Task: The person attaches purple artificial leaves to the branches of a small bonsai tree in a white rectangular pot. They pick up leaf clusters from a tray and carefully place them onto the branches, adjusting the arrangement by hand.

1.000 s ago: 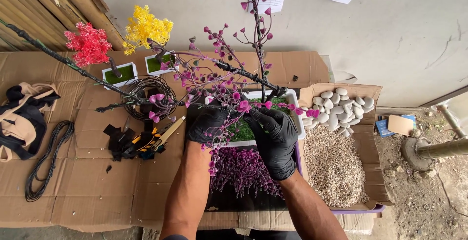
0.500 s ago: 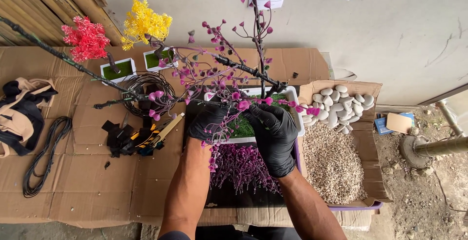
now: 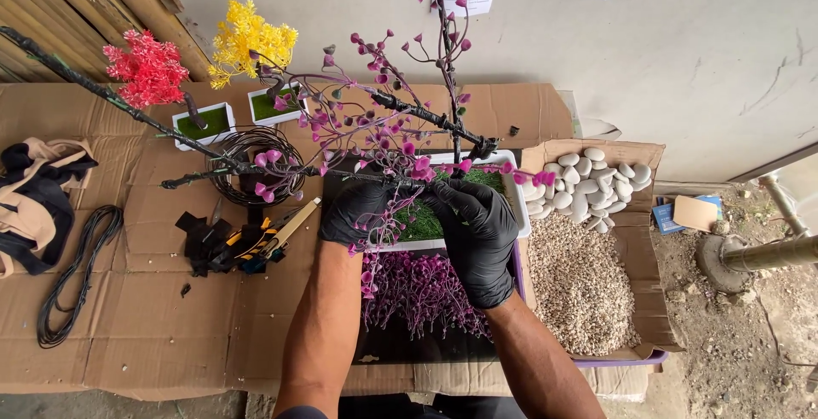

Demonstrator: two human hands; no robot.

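Note:
Both my hands wear black gloves and work at a white rectangular pot [image 3: 517,206] filled with green artificial grass [image 3: 420,220]. An artificial tree [image 3: 388,121] with dark branches and pink-purple buds rises from the pot. My left hand [image 3: 356,212] grips low on the branches at the pot's left side. My right hand [image 3: 475,233] lies over the grass by the trunk's base, fingers curled; what it holds is hidden. A pile of loose purple sprigs [image 3: 423,289] lies on a black sheet just below the pot.
Cardboard [image 3: 128,334] covers the floor. A red [image 3: 150,70] and a yellow [image 3: 248,40] small potted tree stand at the back left, beside a wire coil [image 3: 256,162]. Tools [image 3: 247,242], a black cord [image 3: 72,274] and cloth [image 3: 34,198] lie left. White stones [image 3: 588,182] and gravel [image 3: 584,287] sit right.
The tree's branches have shifted slightly as my hands adjust at its base. Both hands stay at the pot.

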